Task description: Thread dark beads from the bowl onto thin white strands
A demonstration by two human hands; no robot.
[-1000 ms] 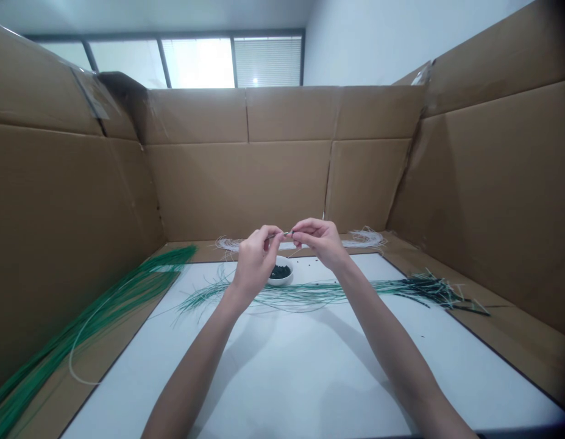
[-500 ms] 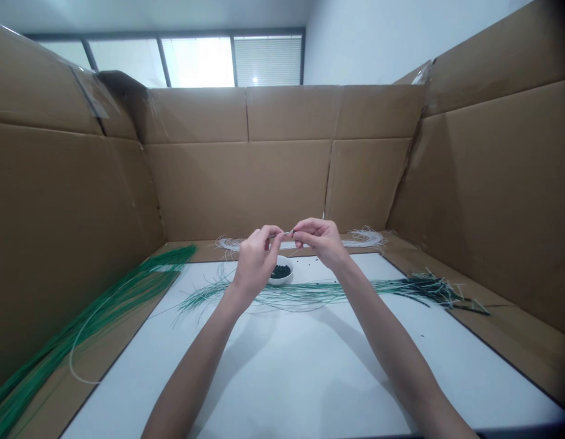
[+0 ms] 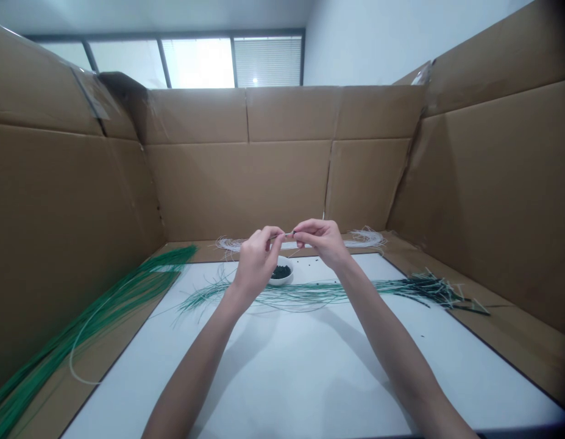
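Note:
My left hand (image 3: 256, 259) and my right hand (image 3: 319, 240) are raised together above the white table (image 3: 282, 366), fingertips pinched and almost touching. Between them runs a thin pale strand (image 3: 282, 235) with a tiny dark bead at the right fingertips. A small white bowl of dark beads (image 3: 281, 273) sits just below the hands, partly hidden by my left hand. A bundle of green and white strands (image 3: 319, 292) lies across the table under my forearms.
Cardboard walls (image 3: 282, 183) enclose the table on three sides. A long bundle of green strands (image 3: 81, 329) runs along the left edge. White strand coils (image 3: 367, 236) lie at the back. Strand ends with dark tips (image 3: 433, 286) pile at the right.

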